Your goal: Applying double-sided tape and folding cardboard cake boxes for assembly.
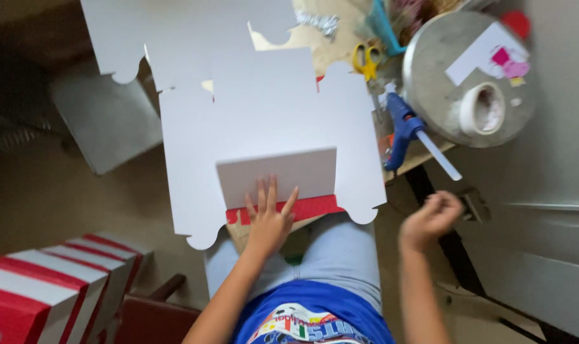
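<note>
Left hand flat on a white card rectangle, right hand lifted clear

The left hand (pixel 268 220) has its grip released, fingers spread, pressing the small white card (pixel 277 173) onto a red strip (pixel 315 207) at the near edge of the big white cut-out board (pixel 194 165). The right hand (pixel 429 220) is loosely clenched, apparently holding nothing, near the blue glue gun (pixel 404 124). Even, steady pressure along the edge would likely seat it best

A single head-worn camera looks steeply down, close over the person's lap and the worktable (pixel 429 150).
</note>
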